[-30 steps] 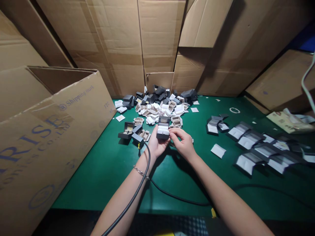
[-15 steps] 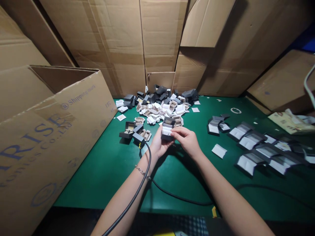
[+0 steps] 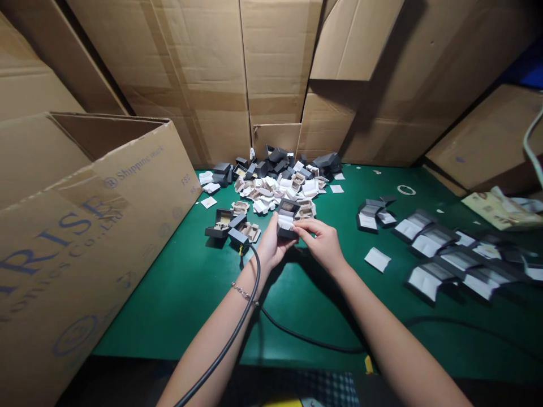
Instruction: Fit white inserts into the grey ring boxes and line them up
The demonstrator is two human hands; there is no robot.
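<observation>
My left hand [image 3: 271, 244] is closed around a small black hinged box [image 3: 289, 208], its lid raised and tilted back. A white insert [image 3: 285, 222] sits in the box's lower half. At the right front side of the box, my right hand [image 3: 319, 240] has thumb and forefinger pinched together on the edge of the insert. Just left of my hands lie an open black box [image 3: 220, 224] with a pale inside, another dark box [image 3: 238, 236] and a beige insert [image 3: 250, 232].
Behind my hands is a heap of white inserts [image 3: 265, 192] and black boxes [image 3: 278, 155]. Rows of open boxes [image 3: 425, 281] and a loose white piece [image 3: 377, 259] lie right. A large carton [image 3: 139, 226] stands left. A black cable [image 3: 305, 339] crosses my left forearm.
The raised lid shows a little more squarely now, and the white insert appears to sit flatter in the box. Both hands have hardly moved.
</observation>
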